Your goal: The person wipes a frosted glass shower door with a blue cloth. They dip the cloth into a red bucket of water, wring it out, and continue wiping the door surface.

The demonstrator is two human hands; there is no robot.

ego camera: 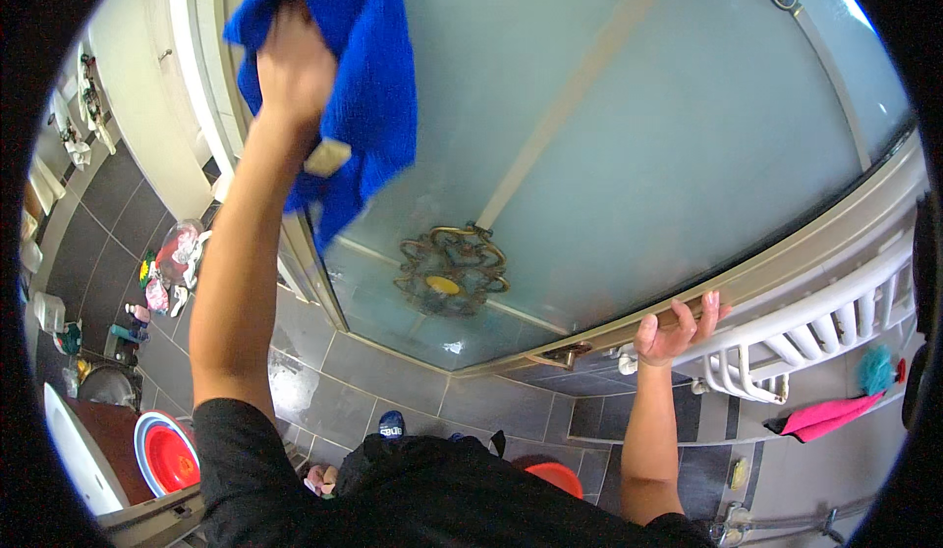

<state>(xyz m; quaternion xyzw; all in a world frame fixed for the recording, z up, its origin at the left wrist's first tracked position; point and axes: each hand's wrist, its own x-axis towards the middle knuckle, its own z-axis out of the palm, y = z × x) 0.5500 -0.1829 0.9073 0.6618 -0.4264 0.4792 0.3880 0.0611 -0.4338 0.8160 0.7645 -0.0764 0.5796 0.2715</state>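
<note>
At the upper left, my left hand [296, 65] holds a bunched blue cloth [372, 69] over the edge of a frosted glass door [626, 128]. The hand is slightly blurred, and the cloth covers its fingers. A pale tag [328, 157] hangs from the cloth. My right hand [674, 331] grips the door's pale frame [781, 272], its fingers bent against the edge. Left of that hand, a metal door handle [566, 355] sits on the frame. The glass carries a scrolled ornament [453, 272] with a yellow centre.
A white towel radiator [818, 327] is close behind my right hand. Grey floor tiles [390, 367] lie below, with a wet-looking patch. Red and white basins [169, 452] stand lower left, and a red basin [552, 478] is near my feet. Bags and bottles [166, 272] line the left.
</note>
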